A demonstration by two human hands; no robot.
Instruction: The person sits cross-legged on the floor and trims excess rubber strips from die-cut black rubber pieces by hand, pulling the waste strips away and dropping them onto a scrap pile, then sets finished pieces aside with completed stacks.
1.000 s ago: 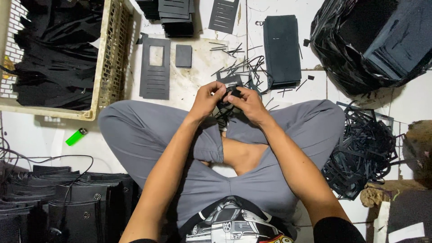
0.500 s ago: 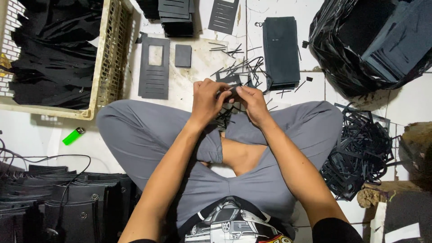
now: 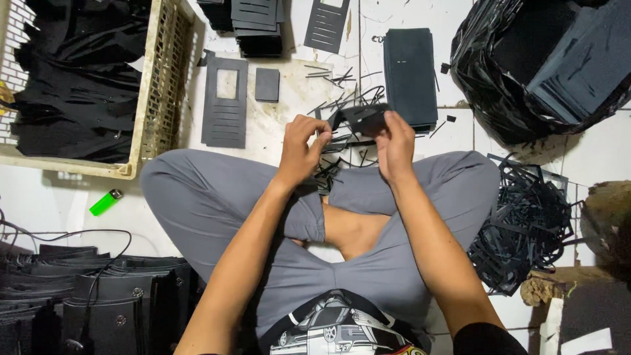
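1. The right hand (image 3: 396, 146) pinches a small black cut piece (image 3: 363, 118), held above the crossed legs.
2. The left hand (image 3: 300, 150) is curled, fingertips just beside the piece's left edge; whether they grip it is unclear.
3. Black offcut strips (image 3: 342, 98) litter the floor beyond.
4. A cream basket (image 3: 158, 92) stands left, a green lighter (image 3: 105, 202) near it.

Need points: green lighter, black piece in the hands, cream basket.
green lighter (image 3: 106, 202), head view, middle of its body
black piece (image 3: 365, 119), head view, flat face between the two hands
cream basket (image 3: 160, 85), head view, its right mesh wall
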